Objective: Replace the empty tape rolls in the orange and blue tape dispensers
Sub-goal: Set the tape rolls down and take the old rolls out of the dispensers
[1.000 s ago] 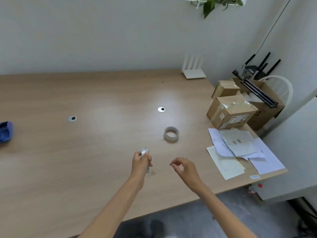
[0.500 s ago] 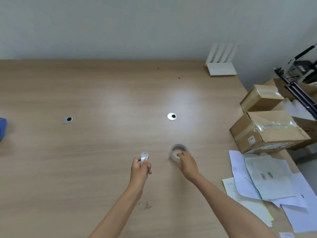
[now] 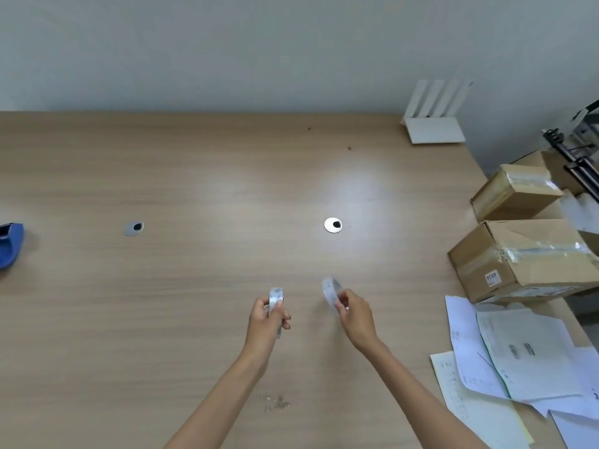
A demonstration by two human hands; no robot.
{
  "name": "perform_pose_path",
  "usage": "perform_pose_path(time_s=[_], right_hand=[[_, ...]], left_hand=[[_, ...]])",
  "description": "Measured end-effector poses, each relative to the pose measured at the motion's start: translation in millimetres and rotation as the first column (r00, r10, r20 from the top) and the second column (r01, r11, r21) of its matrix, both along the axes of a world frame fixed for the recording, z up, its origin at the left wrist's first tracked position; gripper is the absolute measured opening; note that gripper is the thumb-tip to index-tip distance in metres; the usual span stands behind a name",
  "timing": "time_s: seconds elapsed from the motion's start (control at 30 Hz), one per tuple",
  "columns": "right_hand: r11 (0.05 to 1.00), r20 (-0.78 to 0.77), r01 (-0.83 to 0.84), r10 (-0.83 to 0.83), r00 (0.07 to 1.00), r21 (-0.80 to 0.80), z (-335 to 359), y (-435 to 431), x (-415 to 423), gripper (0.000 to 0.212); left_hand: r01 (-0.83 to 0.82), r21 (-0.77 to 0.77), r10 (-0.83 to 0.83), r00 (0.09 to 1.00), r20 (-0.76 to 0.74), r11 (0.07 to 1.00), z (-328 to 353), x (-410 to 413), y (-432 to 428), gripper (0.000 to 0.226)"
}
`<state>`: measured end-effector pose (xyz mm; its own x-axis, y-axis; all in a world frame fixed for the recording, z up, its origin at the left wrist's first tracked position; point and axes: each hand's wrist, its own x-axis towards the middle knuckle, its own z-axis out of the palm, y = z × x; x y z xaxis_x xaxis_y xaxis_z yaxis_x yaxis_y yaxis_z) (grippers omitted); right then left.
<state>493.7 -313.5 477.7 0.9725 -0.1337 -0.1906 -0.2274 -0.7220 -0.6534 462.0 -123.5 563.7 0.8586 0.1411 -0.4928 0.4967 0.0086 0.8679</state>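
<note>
A: What of the person shows?

B: 2 forearms and 2 hands, entering from the near edge of the table. The left hand (image 3: pixel 266 320) and the right hand (image 3: pixel 356 315) are both bare.

A: Any sleeves?

B: None in view. Both forearms are uncovered right down to the bottom of the frame.

A: Gloves, a watch, rings, a bracelet?

B: I see nothing worn on either wrist or on the fingers (image 3: pixel 282 314). The nails are too small to judge.

A: Any marks?

B: None I can make out; the picture is soft.
</note>
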Motion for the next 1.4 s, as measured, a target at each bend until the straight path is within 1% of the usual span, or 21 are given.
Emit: perform_pose_path(time_s=[0.03,0.07,0.1,0.13,0.23,0.3,0.37,0.53,0.7,0.83,0.97,1.1,1.27,1.4], right_hand=[[0.985,-0.024,0.056,-0.053,0.998,0.163,14.1,7.4,-4.6,0.01],[0.951,-0.037,0.093,-0.085,0.996,0.296,30.4,16.5,-11.0,0.009],[0.906,-0.041,0.104,-0.096,0.995,0.409,44.3,26.4,-17.8,0.008],[0.866,-0.047,0.104,-0.092,0.995,0.49,59.1,37.5,-25.2,0.007],[0.765,-0.058,0.075,-0.05,0.997,0.639,89.9,72.6,-47.5,0.007],[0.727,-0.056,0.065,-0.037,0.998,0.683,106.8,100.0,-59.8,0.01],[0.713,-0.05,0.055,-0.027,0.998,0.699,117.6,121.6,-68.8,0.012],[0.705,-0.039,0.047,-0.028,0.999,0.708,140.2,203.9,-101.1,0.016],[0.672,-0.032,0.05,-0.039,0.999,0.739,153.7,291.9,-129.7,0.019],[0.639,-0.035,0.045,-0.027,0.999,0.768,160.4,347.8,-142.4,0.021],[0.637,-0.025,0.033,-0.021,0.999,0.77,158.2,380.3,-137.1,0.021],[0.659,-0.007,0.003,0.003,1.0,0.752,155.7,398.1,-119.8,0.019],[0.669,-0.029,0.016,0.008,1.0,0.743,153.6,424.4,-105.4,0.019],[0.673,-0.054,0.053,-0.02,0.998,0.738,149.3,458.9,-98.5,0.019]], left_hand=[[0.005,-0.017,-0.005,1.0,0.013,1.0,2.8,-1.6,2.7,0.008],[0.013,-0.034,-0.012,1.0,0.027,0.999,6.4,-3.3,6.0,0.007],[0.027,-0.045,-0.025,0.999,0.041,0.999,10.7,-4.8,10.3,0.008],[0.048,-0.055,-0.045,0.997,0.056,0.997,16.3,-6.5,15.4,0.009],[0.101,-0.102,-0.091,0.991,0.099,0.99,32.7,-13.8,36.4,0.014],[0.126,-0.122,-0.111,0.986,0.124,0.985,40.8,-21.1,61.4,0.017],[0.15,-0.114,-0.136,0.983,0.126,0.982,45.1,-25.7,82.4,0.022],[0.189,-0.128,-0.169,0.974,0.153,0.973,52.8,-49.4,169.1,0.028],[0.231,-0.111,-0.212,0.965,0.157,0.967,62.5,-72.4,256.3,0.023],[0.206,-0.08,-0.193,0.971,0.144,0.975,72.4,-84.3,312.0,0.021],[0.167,-0.03,-0.161,0.978,0.134,0.986,73.6,-82.4,351.6,0.019],[0.104,0.003,-0.103,0.986,0.131,0.995,71.9,-77.3,375.5,0.022],[0.093,0.026,-0.095,0.988,0.12,0.995,70.6,-75.5,410.4,0.023],[0.099,0.01,-0.099,0.986,0.134,0.995,65.1,-67.0,448.0,0.022]])
